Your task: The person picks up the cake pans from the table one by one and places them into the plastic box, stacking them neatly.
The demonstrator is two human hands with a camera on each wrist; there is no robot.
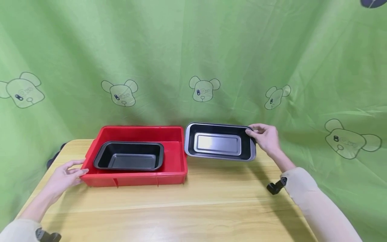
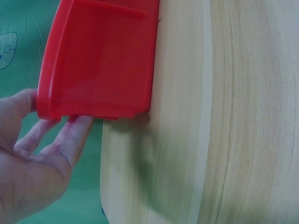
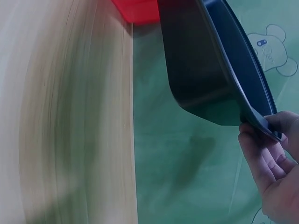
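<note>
A black loaf pan [image 1: 217, 144] is held up at the right of the red bin, its inside turned toward the head camera. My right hand [image 1: 266, 136] pinches the pan's right end rim between thumb and fingers, as the right wrist view shows on the rim [image 3: 261, 123]. At the left, my left hand [image 1: 65, 174] grips the near left corner of the red plastic bin [image 1: 136, 179], thumb on the rim and fingers under it. Inside the bin lies a second black loaf pan [image 1: 131, 161], toward its left side.
The bin stands on a light wooden table [image 1: 193, 215]. A green curtain [image 1: 163, 50] printed with bear faces hangs close behind the table. The table's rounded left corner [image 1: 72, 144] lies just beyond the bin.
</note>
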